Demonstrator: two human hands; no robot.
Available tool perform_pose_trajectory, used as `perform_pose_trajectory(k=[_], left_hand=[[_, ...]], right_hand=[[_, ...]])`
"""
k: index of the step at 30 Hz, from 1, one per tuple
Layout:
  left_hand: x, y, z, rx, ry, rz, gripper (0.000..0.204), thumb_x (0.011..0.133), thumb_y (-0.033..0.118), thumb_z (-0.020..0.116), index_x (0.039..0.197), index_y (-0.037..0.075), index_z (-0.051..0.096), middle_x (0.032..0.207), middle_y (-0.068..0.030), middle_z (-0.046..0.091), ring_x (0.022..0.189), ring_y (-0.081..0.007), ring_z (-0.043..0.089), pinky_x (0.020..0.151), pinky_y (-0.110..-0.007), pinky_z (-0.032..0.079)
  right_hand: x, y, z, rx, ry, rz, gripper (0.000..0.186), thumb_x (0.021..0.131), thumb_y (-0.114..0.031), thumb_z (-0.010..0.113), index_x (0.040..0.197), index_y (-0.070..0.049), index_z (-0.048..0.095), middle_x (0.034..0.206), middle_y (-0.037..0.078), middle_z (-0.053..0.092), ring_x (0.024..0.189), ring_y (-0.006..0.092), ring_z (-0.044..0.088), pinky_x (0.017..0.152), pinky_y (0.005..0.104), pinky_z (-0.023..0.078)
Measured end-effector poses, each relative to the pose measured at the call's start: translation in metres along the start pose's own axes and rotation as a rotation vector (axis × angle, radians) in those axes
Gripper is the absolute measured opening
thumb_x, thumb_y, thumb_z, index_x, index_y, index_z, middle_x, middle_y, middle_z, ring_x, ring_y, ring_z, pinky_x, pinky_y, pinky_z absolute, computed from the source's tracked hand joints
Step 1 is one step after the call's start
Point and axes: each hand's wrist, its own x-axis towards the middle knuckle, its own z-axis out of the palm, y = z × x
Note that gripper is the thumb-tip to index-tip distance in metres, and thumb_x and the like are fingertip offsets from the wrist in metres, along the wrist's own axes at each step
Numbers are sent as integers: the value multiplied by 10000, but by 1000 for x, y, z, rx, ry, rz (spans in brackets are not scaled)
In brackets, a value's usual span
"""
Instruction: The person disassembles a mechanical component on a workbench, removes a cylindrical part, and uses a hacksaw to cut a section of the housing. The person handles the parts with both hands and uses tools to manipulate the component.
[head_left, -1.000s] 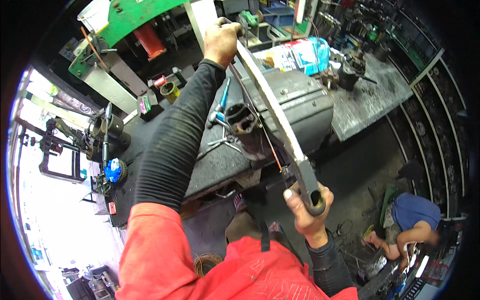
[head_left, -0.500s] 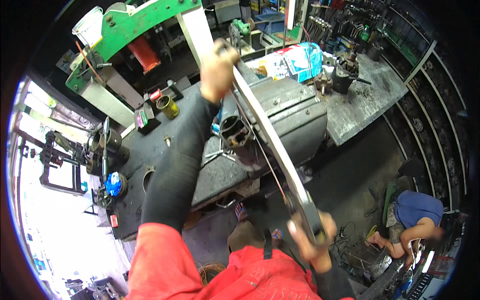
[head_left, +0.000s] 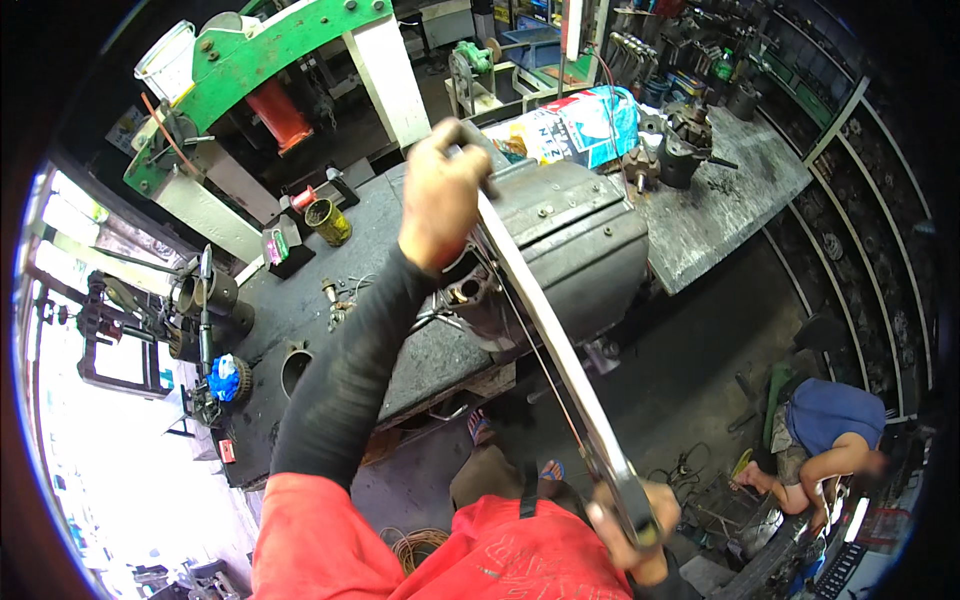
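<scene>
A hacksaw (head_left: 553, 345) slants across the middle, from the bench towards my body. My left hand (head_left: 440, 200) is closed round the far end of its frame. Lower right, my right hand (head_left: 637, 525) is wrapped round the handle, its fingers a little blurred. The thin blade passes over a hollow, dark metal part (head_left: 478, 305) with an open round end. Whether its teeth touch the part I cannot tell. Close beside that part, partly behind the saw, is a large grey metal body (head_left: 575, 235) with bolts on top.
On the dark workbench (head_left: 410, 375) stand a yellow can (head_left: 328, 222), a metal ring (head_left: 296, 366) and small fittings. A green press frame (head_left: 265, 70) rises behind. Further right is a metal-topped table (head_left: 730, 215) with machine parts. Another person (head_left: 830, 425) crouches at the lower right.
The hacksaw has slid towards me, with both hands moving along with it. My view has shifted slightly. The crouching person stays in nearly the same place.
</scene>
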Motion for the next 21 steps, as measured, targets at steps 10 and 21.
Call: perform_pose_trajectory(k=[10,21], left_hand=[[55,2,-47,194,158,247,164,886,112,587,830,-25,658,750,-159,679,658,-200,693,624,-346,554],[67,23,-62,632,16,432,154,840,166,638,816,17,668,915,-210,673,823,-381,688,716,-430,540]], right_hand=[[37,50,34,39,-37,71,162,830,-76,762,774,-19,621,626,97,552,487,225,539,497,355,440],[53,46,39,-30,-63,28,170,822,-87,754,768,-6,614,642,105,573,503,260,562,505,350,451]])
